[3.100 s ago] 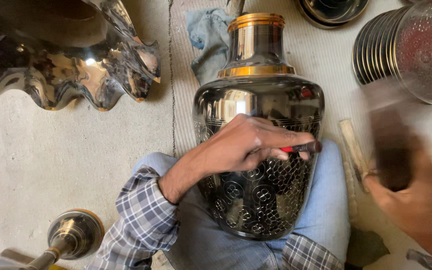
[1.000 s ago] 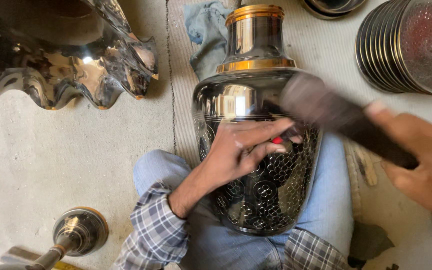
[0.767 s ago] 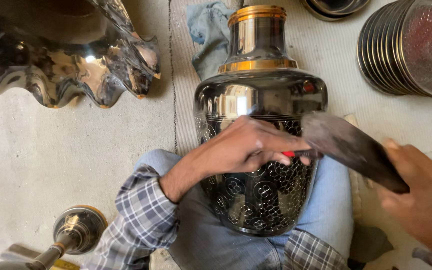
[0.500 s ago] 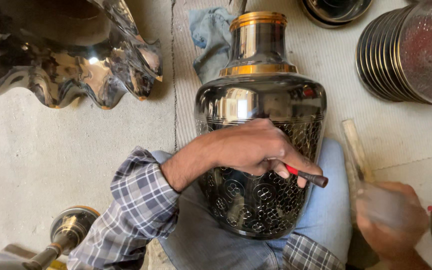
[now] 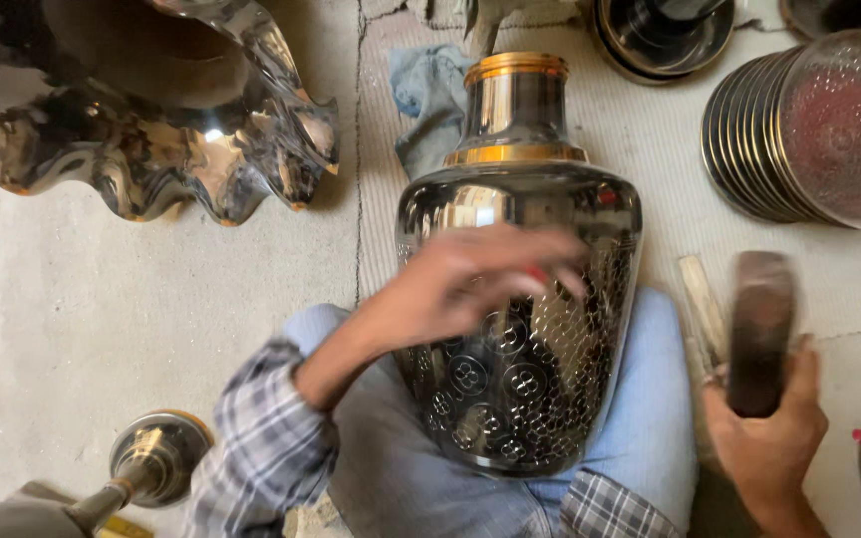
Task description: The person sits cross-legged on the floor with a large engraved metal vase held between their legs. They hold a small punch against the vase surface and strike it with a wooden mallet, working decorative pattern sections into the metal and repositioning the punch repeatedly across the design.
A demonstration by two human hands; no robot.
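A big shiny metal vase (image 5: pixel 520 329) lies across the person's lap on the grey stone floor (image 5: pixel 102 299), its gold neck pointing to the far edge of a woven mat (image 5: pixel 650 189). The left hand (image 5: pixel 470 284) rests on the vase, blurred, fingers curled around a small red-tipped tool (image 5: pixel 535 276). The right hand (image 5: pixel 764 433) is clamped on a dark wooden mallet (image 5: pixel 759 329) near the mat's right edge, by a stack of plates (image 5: pixel 809 130); a wavy metal bowl (image 5: pixel 151 120) sits at the far left.
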